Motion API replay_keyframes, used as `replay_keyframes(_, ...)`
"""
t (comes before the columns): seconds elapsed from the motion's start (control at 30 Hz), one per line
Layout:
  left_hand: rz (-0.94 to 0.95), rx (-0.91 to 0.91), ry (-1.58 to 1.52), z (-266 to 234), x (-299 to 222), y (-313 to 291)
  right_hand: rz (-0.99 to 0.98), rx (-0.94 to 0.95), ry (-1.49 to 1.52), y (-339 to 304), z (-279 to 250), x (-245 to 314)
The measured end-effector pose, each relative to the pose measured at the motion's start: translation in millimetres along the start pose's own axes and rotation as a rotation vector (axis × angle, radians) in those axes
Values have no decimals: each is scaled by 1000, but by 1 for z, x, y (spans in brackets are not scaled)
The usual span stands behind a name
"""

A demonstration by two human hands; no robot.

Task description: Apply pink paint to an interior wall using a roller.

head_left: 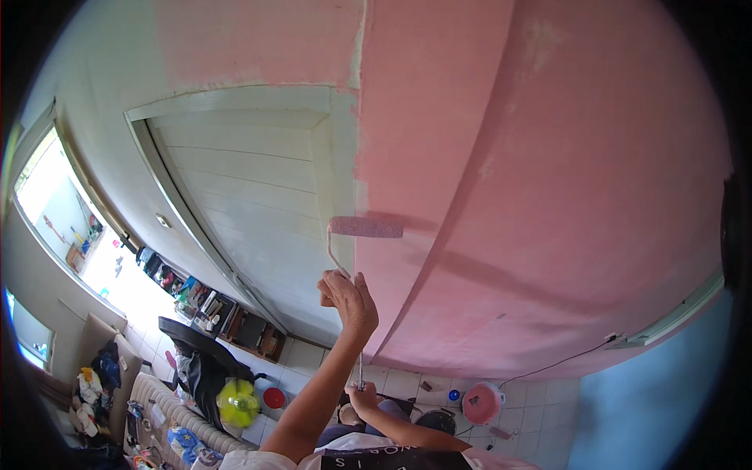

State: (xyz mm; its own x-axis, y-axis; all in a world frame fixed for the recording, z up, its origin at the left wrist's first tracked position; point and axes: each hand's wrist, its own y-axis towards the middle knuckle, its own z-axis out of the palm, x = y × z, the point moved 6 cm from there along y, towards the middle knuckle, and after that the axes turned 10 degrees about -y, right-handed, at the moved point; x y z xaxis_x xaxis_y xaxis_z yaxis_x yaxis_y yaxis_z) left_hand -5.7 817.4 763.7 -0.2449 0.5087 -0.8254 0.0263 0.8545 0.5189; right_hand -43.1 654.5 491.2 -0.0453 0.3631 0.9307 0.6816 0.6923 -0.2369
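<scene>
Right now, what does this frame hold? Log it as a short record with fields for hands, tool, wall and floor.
Left hand: closed around the roller pole, below the roller head
Right hand: closed around the same pole, lower down
Roller head: across the pink wall's left edge in view; contact unclear
Wall: pink, some paler patches; white door to its left
Floor: pink-lined bucket right, red container left
</scene>
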Motion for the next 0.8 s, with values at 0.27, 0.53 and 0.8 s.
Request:
replay_keyframes(0.27, 139, 158, -41, 16, -22, -14, 121, -68, 130, -13, 12, 18)
replay_keyframes(0.53, 93, 150, -66, 20, -14, -1, 153, -102, 37, -5, -2, 23)
replay_keyframes(0.8, 118, 147, -83, 31, -22, 0, 88, -169, 12, 12, -3, 8)
